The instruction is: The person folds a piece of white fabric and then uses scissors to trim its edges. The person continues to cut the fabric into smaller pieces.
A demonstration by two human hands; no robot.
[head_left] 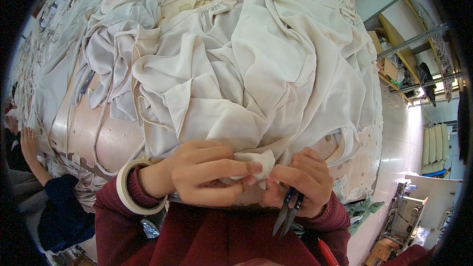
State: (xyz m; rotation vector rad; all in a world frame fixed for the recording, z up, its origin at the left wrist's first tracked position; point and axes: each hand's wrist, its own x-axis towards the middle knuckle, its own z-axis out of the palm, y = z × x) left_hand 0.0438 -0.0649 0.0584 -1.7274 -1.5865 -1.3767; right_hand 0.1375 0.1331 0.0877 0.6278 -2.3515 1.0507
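Cream-white fabric point(276, 59) lies heaped in loose folds over the table in front of me. At its near edge, my left hand point(207, 173) is closed, pinching a bunched bit of the cloth between thumb and fingertips. My right hand point(304, 180) is closed too, with thumb and forefinger at the same bunched edge. Tucked in that right hand is a small pair of dark scissors point(285, 216), blades pointing down toward me and slightly apart. The handles are mostly hidden by the fingers. A roll of pale tape point(124, 189) circles my left wrist over a maroon cuff.
Worn tabletop point(118, 143) shows at the left, with a pen point(87, 83) and a loose strap on it. Another person's hand point(29, 145) rests on cloth at the far left. Metal shelving point(414, 42) stands at the right. A red pen point(327, 252) is near my right forearm.
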